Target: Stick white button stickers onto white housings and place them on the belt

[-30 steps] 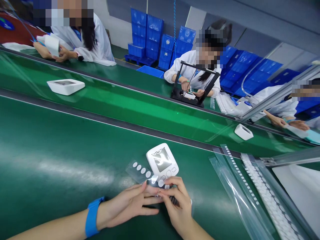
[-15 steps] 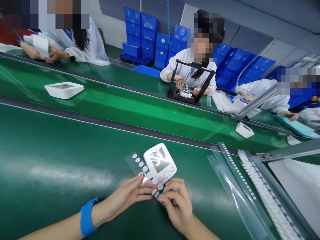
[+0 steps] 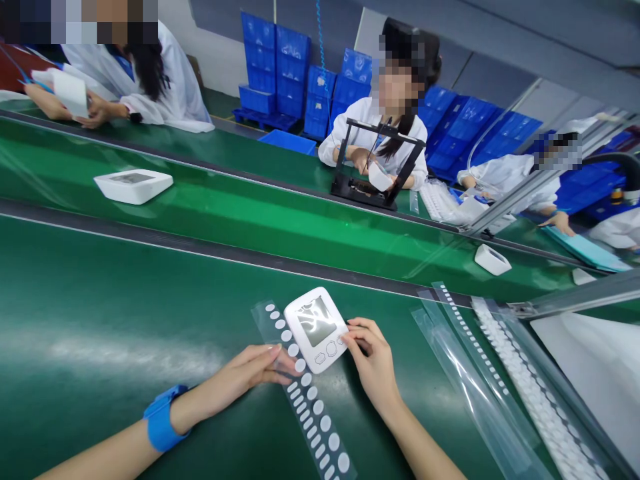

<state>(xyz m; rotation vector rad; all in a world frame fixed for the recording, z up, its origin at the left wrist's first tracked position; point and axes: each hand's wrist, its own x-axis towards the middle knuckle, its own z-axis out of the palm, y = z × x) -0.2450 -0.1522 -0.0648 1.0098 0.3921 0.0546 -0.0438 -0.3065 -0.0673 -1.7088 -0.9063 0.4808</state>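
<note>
A white blood pressure monitor [image 3: 316, 321] with a grey screen and outlined buttons lies face up on the green bench. My right hand [image 3: 371, 357] grips its lower right corner, thumb on the face by the right-hand button and fingers at the edge. Between the thumb and fingers of my left hand [image 3: 260, 368] is a clear sticker strip [image 3: 311, 407] with white round and oblong stickers. It runs down along the monitor's left side toward the bottom edge of view. Some left fingers show through the clear film.
More clear strips [image 3: 465, 373] and a white sticker strip [image 3: 525, 373] lie at right, beside a metal bar [image 3: 590, 297]. Beyond, a green conveyor [image 3: 260, 223] carries white monitors [image 3: 134, 187]. Co-workers sit across it, one at a black frame [image 3: 377, 163]. Blue crates [image 3: 290, 73] stand behind.
My right hand has left the sticker strip and moved up onto the monitor's corner. The strip now stretches out toward the bottom. Across the conveyor, a co-worker has lifted a monitor.
</note>
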